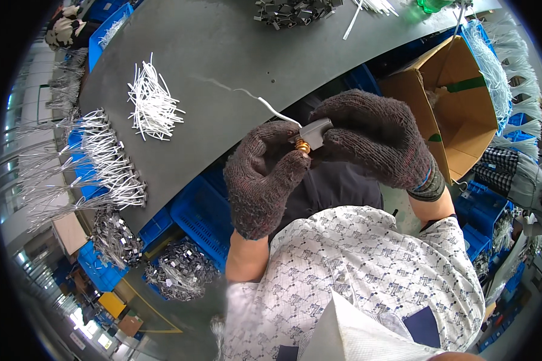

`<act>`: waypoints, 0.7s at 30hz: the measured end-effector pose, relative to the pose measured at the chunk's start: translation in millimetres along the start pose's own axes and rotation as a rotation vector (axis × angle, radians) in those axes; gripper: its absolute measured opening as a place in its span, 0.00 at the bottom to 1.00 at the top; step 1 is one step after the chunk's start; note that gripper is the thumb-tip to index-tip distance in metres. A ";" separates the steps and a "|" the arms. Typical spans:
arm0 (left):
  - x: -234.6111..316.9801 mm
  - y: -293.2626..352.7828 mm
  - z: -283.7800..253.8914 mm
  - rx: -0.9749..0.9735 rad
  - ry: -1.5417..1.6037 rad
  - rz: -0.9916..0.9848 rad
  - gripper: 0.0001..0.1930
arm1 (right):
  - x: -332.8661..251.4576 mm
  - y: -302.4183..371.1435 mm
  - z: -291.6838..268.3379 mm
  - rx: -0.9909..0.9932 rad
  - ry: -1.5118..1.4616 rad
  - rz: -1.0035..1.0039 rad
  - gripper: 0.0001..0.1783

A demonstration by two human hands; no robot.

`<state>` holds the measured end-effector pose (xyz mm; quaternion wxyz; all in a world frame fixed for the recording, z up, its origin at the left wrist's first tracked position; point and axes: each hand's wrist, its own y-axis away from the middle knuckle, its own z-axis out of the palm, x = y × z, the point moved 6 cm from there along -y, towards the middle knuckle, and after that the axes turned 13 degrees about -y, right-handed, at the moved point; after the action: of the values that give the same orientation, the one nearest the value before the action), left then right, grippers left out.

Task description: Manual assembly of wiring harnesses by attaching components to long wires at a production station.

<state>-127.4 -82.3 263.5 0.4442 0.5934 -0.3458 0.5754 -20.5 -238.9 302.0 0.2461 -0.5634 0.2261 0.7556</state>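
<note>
Both of my hands wear dark knitted gloves and meet above my lap, just off the table's near edge. The thumb and fingers of my left hand pinch a brass-coloured ringed piece. My right hand closes on a small grey box-shaped housing, which sits directly against the ringed piece. From the housing a white sleeve runs up and left, with a thin wire reaching out of its end over the table. The fingertips partly cover where these parts join.
On the grey table lie a heap of white sleeves and a pile of dark metal clips. White-sleeved wires hang over a blue bin at left. An open cardboard box stands right; blue crates sit below the edge.
</note>
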 end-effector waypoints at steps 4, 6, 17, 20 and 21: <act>-2.1 4.4 0.3 0.023 0.017 -0.010 0.19 | 2.1 -2.3 1.9 -0.076 0.105 -0.119 0.20; -4.1 4.3 -4.6 0.030 -0.048 0.000 0.18 | 1.6 -7.4 3.0 -0.104 0.174 -0.150 0.19; 5.5 6.4 -10.3 -0.040 -0.145 0.181 0.18 | -12.9 -8.2 10.5 -0.243 0.325 -0.290 0.16; 1.2 7.4 -11.6 -0.058 -0.146 0.235 0.19 | -14.9 -5.1 14.7 -0.236 0.375 -0.302 0.16; 2.4 8.2 -10.9 -0.071 -0.164 0.292 0.19 | -15.7 -5.0 16.1 -0.250 0.374 -0.311 0.17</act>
<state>-138.8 -75.0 266.4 0.3466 0.5656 -0.4834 0.5711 -25.5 -226.9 321.0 0.2417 -0.7471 0.0834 0.6135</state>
